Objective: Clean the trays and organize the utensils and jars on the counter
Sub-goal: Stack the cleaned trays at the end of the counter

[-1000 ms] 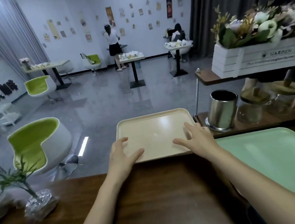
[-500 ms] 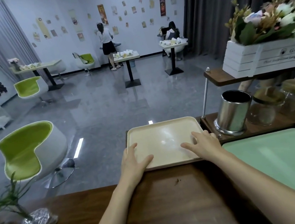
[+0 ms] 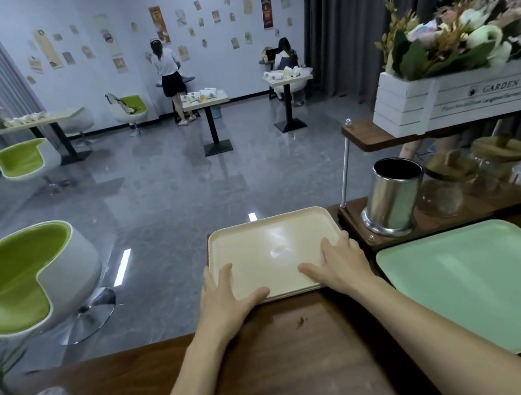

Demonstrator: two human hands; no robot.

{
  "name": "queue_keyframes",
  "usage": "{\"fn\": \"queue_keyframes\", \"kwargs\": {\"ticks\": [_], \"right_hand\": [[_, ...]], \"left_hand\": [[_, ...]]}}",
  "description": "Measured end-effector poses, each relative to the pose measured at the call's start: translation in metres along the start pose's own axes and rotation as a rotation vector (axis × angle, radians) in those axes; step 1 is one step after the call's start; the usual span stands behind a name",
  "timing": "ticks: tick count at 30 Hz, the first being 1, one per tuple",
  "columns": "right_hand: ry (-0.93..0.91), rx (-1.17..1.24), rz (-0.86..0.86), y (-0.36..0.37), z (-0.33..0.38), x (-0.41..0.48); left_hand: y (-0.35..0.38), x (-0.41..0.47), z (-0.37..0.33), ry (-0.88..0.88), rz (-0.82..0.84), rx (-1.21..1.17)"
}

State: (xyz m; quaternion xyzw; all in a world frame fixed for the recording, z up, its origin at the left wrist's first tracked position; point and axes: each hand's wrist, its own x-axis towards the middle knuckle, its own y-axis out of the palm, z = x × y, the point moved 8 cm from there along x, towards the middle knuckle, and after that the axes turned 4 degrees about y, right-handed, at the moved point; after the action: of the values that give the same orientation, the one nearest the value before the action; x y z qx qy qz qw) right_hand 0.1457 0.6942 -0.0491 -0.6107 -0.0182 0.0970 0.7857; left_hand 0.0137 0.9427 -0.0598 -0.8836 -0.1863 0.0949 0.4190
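Cream tray [image 3: 272, 248] at the counter's [image 3: 306, 365] far edge, pressed under two flat hands.

Two trays counted: cream one ahead, green tray [image 3: 480, 285] by the right edge, apart from it and cut off by the frame. Two hands: left hand [image 3: 225, 296] on the cream tray's near left corner, right hand [image 3: 342, 262] on its near right side, fingers of both straight and released, gripping nothing. One steel cup [image 3: 393, 195] and two lidded jars [image 3: 448, 187] on a rack [image 3: 436, 225] at the far right corner; jars blurred, contents unreadable. One brown speck [image 3: 300, 323] on the wood just before the cream tray. Support under the tray's far half hidden.
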Motion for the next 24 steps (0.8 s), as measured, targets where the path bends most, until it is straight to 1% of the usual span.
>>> {"fn": "queue_keyframes", "kwargs": {"ticks": [4, 8, 10, 13, 15, 18, 21, 24], "right_hand": [[-0.044, 0.032, -0.021, 0.0, 0.001, -0.006], [-0.059, 0.058, 0.081, -0.003, 0.001, -0.013], [-0.122, 0.127, 0.104, -0.011, -0.001, -0.023], [-0.212, 0.234, 0.114, -0.024, -0.018, -0.056], [-0.223, 0.317, 0.082, -0.036, -0.045, -0.079], [-0.19, 0.374, 0.012, -0.052, -0.098, -0.107], [-0.11, 0.362, -0.013, -0.067, -0.163, -0.125], [-0.003, 0.41, -0.032, -0.081, -0.232, -0.136]], "left_hand": [[0.002, -0.011, 0.007, 0.02, 0.018, 0.013], [-0.004, -0.009, 0.005, 0.006, 0.066, 0.088], [-0.011, -0.01, 0.005, 0.04, 0.011, 0.167], [-0.016, -0.025, -0.013, 0.149, -0.131, 0.232], [-0.004, -0.045, -0.045, 0.239, -0.174, 0.179], [0.039, -0.084, -0.101, 0.328, -0.129, 0.081], [0.089, -0.122, -0.148, 0.344, -0.038, -0.015], [0.126, -0.152, -0.185, 0.315, 0.015, -0.059]]}}
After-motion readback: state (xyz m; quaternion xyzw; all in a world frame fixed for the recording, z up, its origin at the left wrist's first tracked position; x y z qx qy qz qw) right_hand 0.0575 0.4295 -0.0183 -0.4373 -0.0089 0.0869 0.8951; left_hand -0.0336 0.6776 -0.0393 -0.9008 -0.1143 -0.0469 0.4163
